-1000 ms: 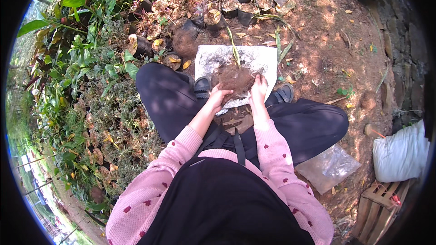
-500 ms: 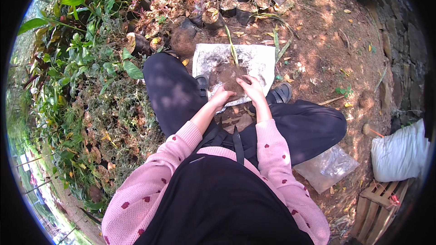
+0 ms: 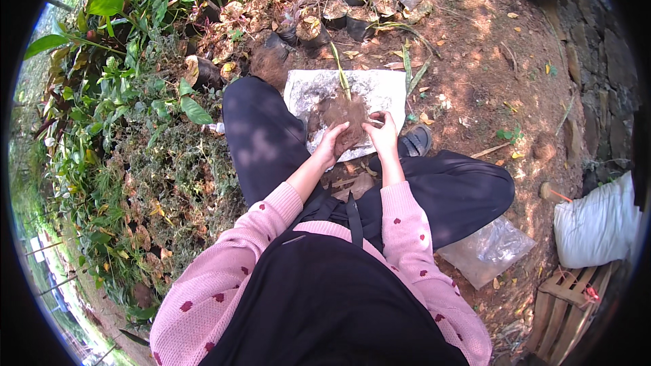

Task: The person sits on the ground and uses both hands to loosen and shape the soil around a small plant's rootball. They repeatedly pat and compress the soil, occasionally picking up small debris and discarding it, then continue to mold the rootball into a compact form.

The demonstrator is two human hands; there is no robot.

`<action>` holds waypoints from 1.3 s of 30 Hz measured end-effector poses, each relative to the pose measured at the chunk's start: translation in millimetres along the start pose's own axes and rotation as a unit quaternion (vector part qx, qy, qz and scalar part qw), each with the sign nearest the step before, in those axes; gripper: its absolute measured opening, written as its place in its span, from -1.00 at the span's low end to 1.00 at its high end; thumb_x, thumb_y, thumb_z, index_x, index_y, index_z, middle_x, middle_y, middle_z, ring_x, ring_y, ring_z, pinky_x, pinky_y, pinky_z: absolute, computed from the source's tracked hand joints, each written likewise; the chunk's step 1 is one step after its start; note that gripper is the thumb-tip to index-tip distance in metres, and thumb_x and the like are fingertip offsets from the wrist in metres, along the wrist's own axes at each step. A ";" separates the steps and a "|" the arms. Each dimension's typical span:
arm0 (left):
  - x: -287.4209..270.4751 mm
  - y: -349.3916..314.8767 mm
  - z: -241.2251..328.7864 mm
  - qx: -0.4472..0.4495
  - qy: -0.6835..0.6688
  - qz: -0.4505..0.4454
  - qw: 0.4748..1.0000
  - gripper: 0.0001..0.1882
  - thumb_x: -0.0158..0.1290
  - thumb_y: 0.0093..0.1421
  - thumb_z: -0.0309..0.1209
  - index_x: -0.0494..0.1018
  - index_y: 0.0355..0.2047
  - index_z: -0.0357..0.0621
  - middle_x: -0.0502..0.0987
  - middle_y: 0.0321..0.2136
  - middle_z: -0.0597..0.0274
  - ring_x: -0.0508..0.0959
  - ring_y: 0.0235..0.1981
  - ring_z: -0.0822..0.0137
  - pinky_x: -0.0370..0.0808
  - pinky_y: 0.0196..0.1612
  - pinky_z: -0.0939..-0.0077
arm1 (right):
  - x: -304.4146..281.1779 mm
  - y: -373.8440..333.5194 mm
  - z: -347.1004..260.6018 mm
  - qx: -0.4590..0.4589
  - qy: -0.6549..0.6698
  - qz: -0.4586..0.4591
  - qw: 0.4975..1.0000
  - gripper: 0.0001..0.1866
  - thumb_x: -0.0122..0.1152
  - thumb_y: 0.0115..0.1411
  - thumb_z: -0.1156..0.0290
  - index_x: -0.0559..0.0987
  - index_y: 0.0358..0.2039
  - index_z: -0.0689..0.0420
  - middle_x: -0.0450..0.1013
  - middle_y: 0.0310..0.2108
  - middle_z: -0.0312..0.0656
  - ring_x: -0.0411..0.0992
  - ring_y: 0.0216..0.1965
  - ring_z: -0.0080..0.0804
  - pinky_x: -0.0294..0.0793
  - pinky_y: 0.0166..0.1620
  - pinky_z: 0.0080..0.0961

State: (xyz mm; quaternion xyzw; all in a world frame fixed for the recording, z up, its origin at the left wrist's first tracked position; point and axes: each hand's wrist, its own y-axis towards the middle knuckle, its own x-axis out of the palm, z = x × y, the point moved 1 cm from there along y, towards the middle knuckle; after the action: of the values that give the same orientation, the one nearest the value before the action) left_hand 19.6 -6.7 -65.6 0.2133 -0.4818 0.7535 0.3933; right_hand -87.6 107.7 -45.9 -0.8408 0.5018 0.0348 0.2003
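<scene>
A brown clump of soil and fibre [image 3: 347, 114] lies on a white, soil-smeared sack [image 3: 389, 89] on the ground between my legs. One long green and yellow leaf [image 3: 342, 71] stands up from the far side of the clump. My left hand [image 3: 329, 146] cups the near left side, its thumb on the soil and its other fingers partly hidden. Curled fingers of my right hand [image 3: 382, 131] press on the right side. The clump's underside is out of sight.
Cut long leaves [image 3: 409, 71] lie right of the sack. Several black plant bags [image 3: 359, 26] stand beyond it. Dense plants [image 3: 156, 156] fill the left. A clear plastic bag [image 3: 487, 251], a full white sack [image 3: 591, 224] and a wooden crate [image 3: 566, 312] are on the right.
My left hand has moved forward and up along the clump, its thumb now on the soil. My right hand has shifted slightly right, with its fingers more curled. The leaf leans slightly more to the left.
</scene>
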 end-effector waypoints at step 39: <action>41.0 17.9 -45.6 0.084 0.243 0.012 0.966 -0.49 -0.11 -0.07 -0.75 0.32 -0.02 -0.31 0.48 -0.15 0.12 0.49 -0.15 0.31 0.41 -0.10 0.52 | -21.0 -16.5 -2.0 -0.040 -0.070 0.070 0.994 -0.80 0.16 0.06 0.40 0.58 -0.32 0.22 0.52 -0.32 -0.05 0.52 -0.33 -0.29 0.47 -0.18 -0.46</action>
State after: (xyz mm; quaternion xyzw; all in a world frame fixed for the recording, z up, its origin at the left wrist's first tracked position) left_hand -16.6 45.9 -67.1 0.0504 -0.3095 0.8252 0.4698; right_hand -84.2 131.3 -33.7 -0.8061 0.5428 0.1274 0.1981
